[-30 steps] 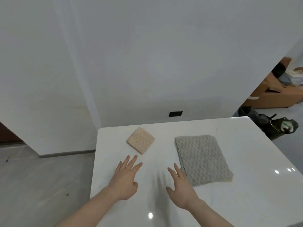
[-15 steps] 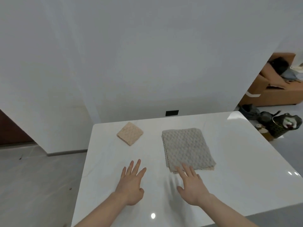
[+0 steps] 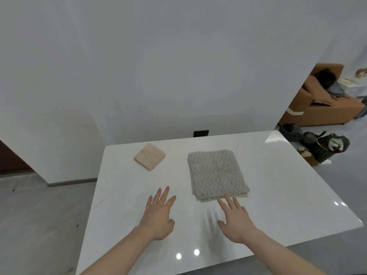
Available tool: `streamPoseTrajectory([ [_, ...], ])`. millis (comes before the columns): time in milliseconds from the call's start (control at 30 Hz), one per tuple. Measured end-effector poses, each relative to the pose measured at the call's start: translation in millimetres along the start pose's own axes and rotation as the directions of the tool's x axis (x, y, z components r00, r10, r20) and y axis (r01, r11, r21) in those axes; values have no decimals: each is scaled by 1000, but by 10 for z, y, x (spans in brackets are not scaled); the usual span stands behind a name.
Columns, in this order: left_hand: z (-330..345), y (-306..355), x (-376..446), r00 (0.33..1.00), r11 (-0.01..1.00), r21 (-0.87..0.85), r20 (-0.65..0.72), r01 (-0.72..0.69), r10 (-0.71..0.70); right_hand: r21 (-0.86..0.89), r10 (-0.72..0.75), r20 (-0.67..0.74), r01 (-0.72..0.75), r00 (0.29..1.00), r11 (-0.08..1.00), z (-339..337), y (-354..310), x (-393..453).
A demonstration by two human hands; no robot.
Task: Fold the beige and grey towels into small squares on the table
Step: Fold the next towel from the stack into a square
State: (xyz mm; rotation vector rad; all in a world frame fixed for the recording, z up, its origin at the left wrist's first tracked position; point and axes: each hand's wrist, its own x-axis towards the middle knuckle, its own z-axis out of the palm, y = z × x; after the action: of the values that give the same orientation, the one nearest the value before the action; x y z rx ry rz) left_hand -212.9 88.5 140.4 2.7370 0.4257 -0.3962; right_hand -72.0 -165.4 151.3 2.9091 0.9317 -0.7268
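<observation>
Lying just ahead of the right hand (image 3: 236, 219), fingers spread and empty, the grey towel (image 3: 217, 173) runs lengthwise away; left hand (image 3: 158, 215) likewise splayed, farther off.

1. A black wall socket (image 3: 201, 133) sits low on the white wall (image 3: 178, 66).
2. Right of the wall, a brown cardboard box (image 3: 325, 108) stands on the grey floor (image 3: 39, 215).
3. Dark bags (image 3: 325, 147) lie below the box.
</observation>
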Motion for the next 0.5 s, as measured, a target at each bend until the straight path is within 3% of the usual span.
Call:
streamPoseTrajectory([
  [500,381,1219,379,979,977,-114,-75,178,-187,17,-161,53,160,986,987,-177,1312,421],
])
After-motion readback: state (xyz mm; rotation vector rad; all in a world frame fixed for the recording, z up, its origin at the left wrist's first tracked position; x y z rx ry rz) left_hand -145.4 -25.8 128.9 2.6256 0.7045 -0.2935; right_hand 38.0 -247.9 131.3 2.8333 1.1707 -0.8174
